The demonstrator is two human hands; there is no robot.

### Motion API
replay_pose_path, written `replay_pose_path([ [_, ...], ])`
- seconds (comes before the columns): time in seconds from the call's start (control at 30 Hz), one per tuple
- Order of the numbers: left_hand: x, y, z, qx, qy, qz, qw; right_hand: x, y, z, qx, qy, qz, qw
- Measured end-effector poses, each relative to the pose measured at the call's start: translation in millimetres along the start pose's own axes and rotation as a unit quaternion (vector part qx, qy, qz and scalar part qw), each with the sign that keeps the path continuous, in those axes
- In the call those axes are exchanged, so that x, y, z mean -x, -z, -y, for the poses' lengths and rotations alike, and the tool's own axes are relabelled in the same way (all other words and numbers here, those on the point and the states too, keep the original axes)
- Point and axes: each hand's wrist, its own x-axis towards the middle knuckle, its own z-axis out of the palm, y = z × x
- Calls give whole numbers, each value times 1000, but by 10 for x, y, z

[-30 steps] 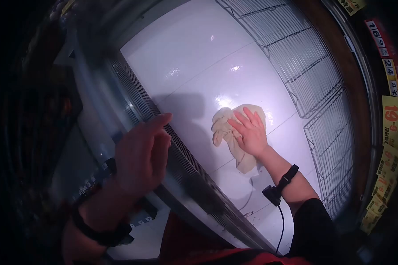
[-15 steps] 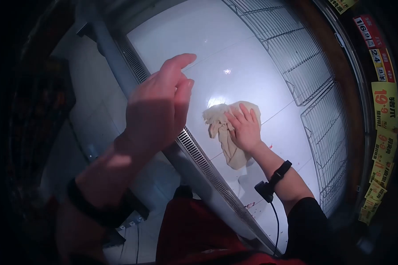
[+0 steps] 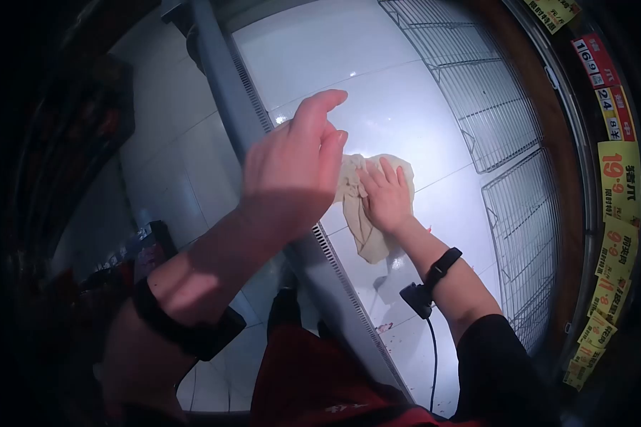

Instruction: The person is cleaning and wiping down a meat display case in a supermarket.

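My right hand [image 3: 389,201] lies flat with spread fingers on a crumpled cream cloth [image 3: 372,240], pressing it against the white tiled surface [image 3: 377,107]. The cloth is bunched at its left side and trails down toward the near side. My left hand [image 3: 292,167] is raised nearer the camera, above the slotted edge, with its index finger and thumb apart and nothing visible between them. It hides part of the cloth's left edge; its other fingers are mostly out of sight.
Wire racks [image 3: 488,107] line the right side, beside a rail with yellow and red price tags [image 3: 619,181]. A slotted metal strip [image 3: 345,281] borders the surface at left. Small reddish scraps [image 3: 384,328] lie near it. A black cable [image 3: 434,363] hangs from my right wrist device.
My left hand has shifted right in the view and now overlaps the cloth's left edge. My right hand and the cloth appear slightly farther left and up; the whole view has also shifted.
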Motion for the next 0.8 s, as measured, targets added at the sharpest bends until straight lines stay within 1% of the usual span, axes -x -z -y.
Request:
replay_pose_path([
  [0.07, -12, -23, 20, -11, -6, -11, 1000, -373, -15, 3, -2, -9, -18, 1000],
  [0.1, 8, -37, 45, -12, -4, -17, 1000, -297, -68, 44, -7, 0, -19, 1000],
  [0.17, -1, -33, 24, -9, -12, -28, 1000, -9, -42, 99, -8, 11, -26, 1000],
  [0.27, -4, -12, -1, -22, -6, -26, 999, 924, -82, 191, -52, 66, 7, 996],
  [0.33, -8, -30, 22, -37, -8, -32, 999, 1406, -38, 144, -106, 66, 60, 990],
  [0.37, -5, -34, 41, -47, -9, -33, 998, 1535, 85, 110, -175, 24, 81, 981],
  [0.43, -3, -34, 69, -34, -18, -43, 998, 1763, 325, 22, -316, -58, 120, 939],
  [0.47, 1, -40, 66, -21, -12, -47, 999, 1910, 351, -95, -458, -107, 87, 878],
  [0.5, 7, -55, 73, -7, -5, -50, 999, 2080, 365, -256, -587, -154, 52, 793],
  [0.53, 1, -58, 97, -6, -3, -49, 999, 2218, 448, -394, -681, -193, 24, 706],
  [0.57, -12, -60, 125, -4, 0, -48, 999, 2356, 531, -533, -763, -226, -13, 605],
  [0.6, -17, -71, 145, -3, 2, -46, 999, 2479, 614, -654, -803, -246, -44, 541],
  [0.63, -20, -80, 154, -3, 0, -47, 999, 2614, 697, -776, -816, -253, -72, 514],
  [0.67, -19, -82, 159, -5, -1, -48, 999, 2736, 772, -878, -813, -259, -95, 513],
  [0.7, -21, -81, 161, -8, -3, -50, 999, 2841, 831, -979, -798, -262, -112, 532],
  [0.73, -18, -78, 153, 0, 7, -39, 999, 2944, 872, -1070, -768, -269, -122, 569],
  [0.77, -15, -80, 141, 7, 17, -29, 999, 3036, 891, -1158, -716, -278, -120, 630],
  [0.8, -21, -79, 123, 14, 27, -18, 999, 3161, 872, -1292, -614, -293, -95, 727],
])
